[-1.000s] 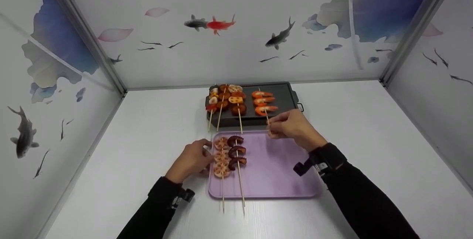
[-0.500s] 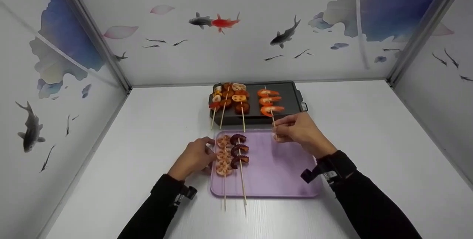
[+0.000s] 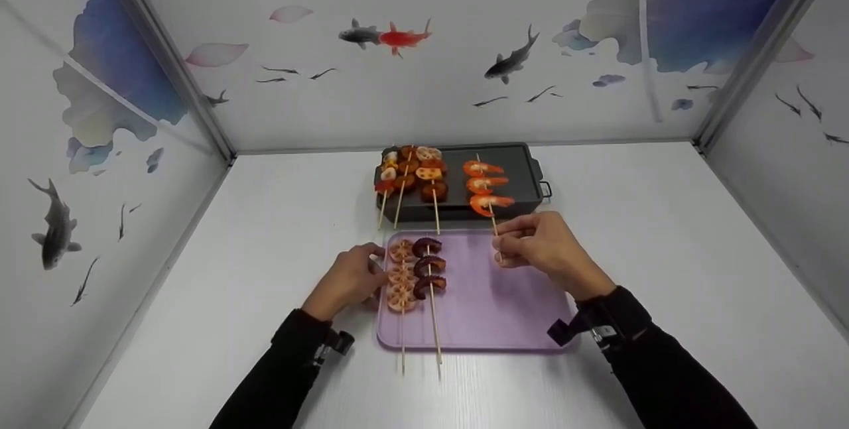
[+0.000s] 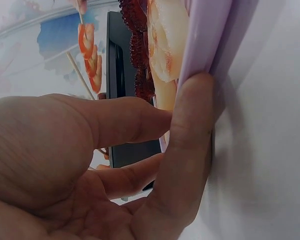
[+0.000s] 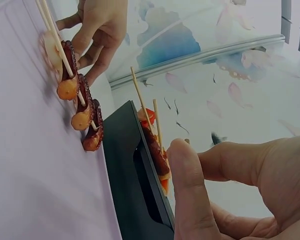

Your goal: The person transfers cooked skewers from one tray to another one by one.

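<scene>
My right hand pinches the bare stick end of a shrimp skewer between thumb and fingers. Three orange shrimps sit on it; in the left wrist view the shrimp skewer hangs apart from the dark grill pan. At the left edge of a purple tray, my left hand grips the rim, thumb at the inner side and a finger along the outside. On that tray lie a lotus root skewer and, beside it, an octopus tentacle skewer, sticks jutting over the front edge.
Behind the tray stands the black grill pan with a wire handle on its right. Several skewers of mixed vegetables and meat lie on its left half, their sticks pointing toward me. Printed walls enclose the white table.
My right hand has drawn back toward me and slightly right, with the shrimp skewer in its pinch. My left hand stays at the tray's rim. The view shifted a little at first.
</scene>
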`<state>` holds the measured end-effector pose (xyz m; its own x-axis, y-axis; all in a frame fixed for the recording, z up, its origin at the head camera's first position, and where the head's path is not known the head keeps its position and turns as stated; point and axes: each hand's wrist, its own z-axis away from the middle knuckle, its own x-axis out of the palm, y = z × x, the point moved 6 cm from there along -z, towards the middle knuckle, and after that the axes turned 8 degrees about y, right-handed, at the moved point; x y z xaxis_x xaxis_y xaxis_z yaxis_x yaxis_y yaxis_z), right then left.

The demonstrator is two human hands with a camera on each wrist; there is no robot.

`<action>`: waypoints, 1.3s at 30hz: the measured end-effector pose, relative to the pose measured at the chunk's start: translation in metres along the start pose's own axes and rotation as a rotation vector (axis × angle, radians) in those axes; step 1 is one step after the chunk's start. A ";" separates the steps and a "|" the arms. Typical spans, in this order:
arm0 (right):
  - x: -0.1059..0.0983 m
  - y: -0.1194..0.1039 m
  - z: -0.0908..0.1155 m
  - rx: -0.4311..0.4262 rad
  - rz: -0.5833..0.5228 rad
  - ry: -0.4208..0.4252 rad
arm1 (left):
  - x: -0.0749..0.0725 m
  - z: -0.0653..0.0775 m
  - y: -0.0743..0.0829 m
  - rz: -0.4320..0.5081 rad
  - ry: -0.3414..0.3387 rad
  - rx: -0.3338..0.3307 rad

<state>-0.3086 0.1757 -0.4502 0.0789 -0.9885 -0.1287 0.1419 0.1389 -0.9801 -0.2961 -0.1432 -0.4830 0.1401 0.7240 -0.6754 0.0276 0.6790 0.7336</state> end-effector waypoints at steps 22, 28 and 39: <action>0.001 0.006 0.035 -0.043 0.034 -0.012 | 0.000 0.002 0.001 0.016 -0.018 -0.015; 0.004 0.009 0.043 -0.041 0.038 -0.025 | 0.000 0.001 0.000 0.009 -0.012 -0.018; 0.016 0.014 0.051 -0.028 0.055 -0.076 | -0.001 -0.001 0.001 -0.016 -0.003 0.011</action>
<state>-0.2546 0.1652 -0.4576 0.1607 -0.9720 -0.1716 0.1077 0.1901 -0.9758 -0.2968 -0.1434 -0.4820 0.1425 0.7124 -0.6872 0.0404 0.6895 0.7232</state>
